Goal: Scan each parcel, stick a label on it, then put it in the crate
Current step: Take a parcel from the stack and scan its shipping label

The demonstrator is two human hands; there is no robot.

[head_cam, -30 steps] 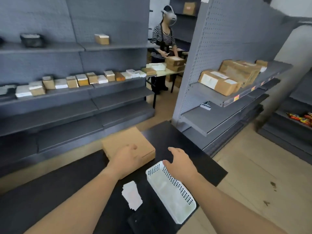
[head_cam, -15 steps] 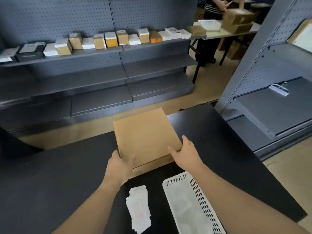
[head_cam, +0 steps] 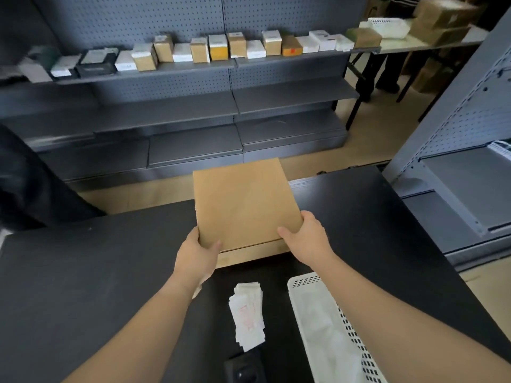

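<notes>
A flat brown cardboard parcel (head_cam: pixel 243 205) lies on the black table (head_cam: pixel 83 272), its far end reaching past the table's far edge. My left hand (head_cam: pixel 197 254) grips its near left corner, thumb on top. My right hand (head_cam: pixel 307 237) grips the near right corner the same way. A loose pile of white labels with red print (head_cam: pixel 247 313) lies on the table just in front of me. To their right stands a white perforated crate (head_cam: pixel 329 327). A dark device (head_cam: pixel 243 371), partly cut off, sits at the bottom edge.
Grey shelving (head_cam: pixel 193 106) across the aisle carries a row of small boxes (head_cam: pixel 218 47). Another grey shelf unit (head_cam: pixel 464 172) stands close on the right. A far table (head_cam: pixel 414 42) holds brown parcels and a white basket, with a person's legs behind it.
The view has tilted down. My right hand left the crate's rim and came onto the parcel's right corner; my left hand slid to the left corner. Both now hold the parcel.
</notes>
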